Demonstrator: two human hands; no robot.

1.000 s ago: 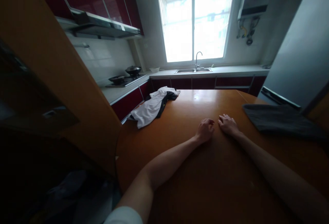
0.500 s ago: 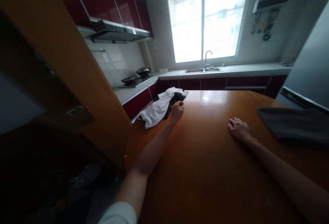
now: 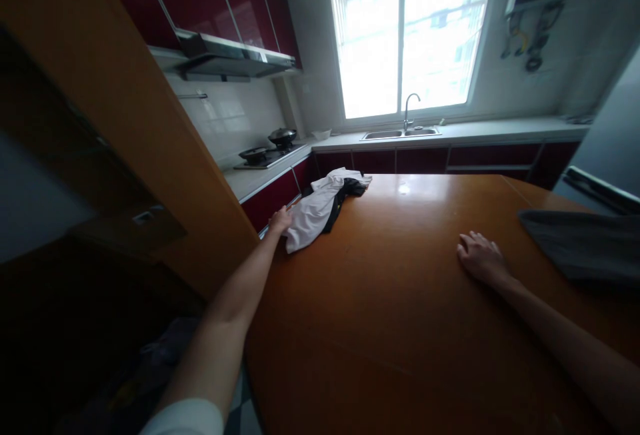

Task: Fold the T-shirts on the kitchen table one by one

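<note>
A crumpled white garment (image 3: 315,212) with a dark piece under it lies at the far left edge of the orange wooden table (image 3: 400,315). My left hand (image 3: 280,220) reaches out to the garment's lower left end at the table's edge and touches it; whether it grips the cloth I cannot tell. My right hand (image 3: 479,258) rests flat on the tabletop, fingers spread, holding nothing. A folded grey cloth (image 3: 580,245) lies to the right of that hand.
A tall orange wooden panel (image 3: 125,128) stands close on the left. Beyond the table run red kitchen cabinets, a stove with pans (image 3: 267,150), a sink with tap (image 3: 403,132) under a bright window, and a grey fridge (image 3: 607,155) at right.
My left hand left my right hand's side at mid-table and moved far left to the white garment's near end. The right hand stayed flat. The view turned slightly left.
</note>
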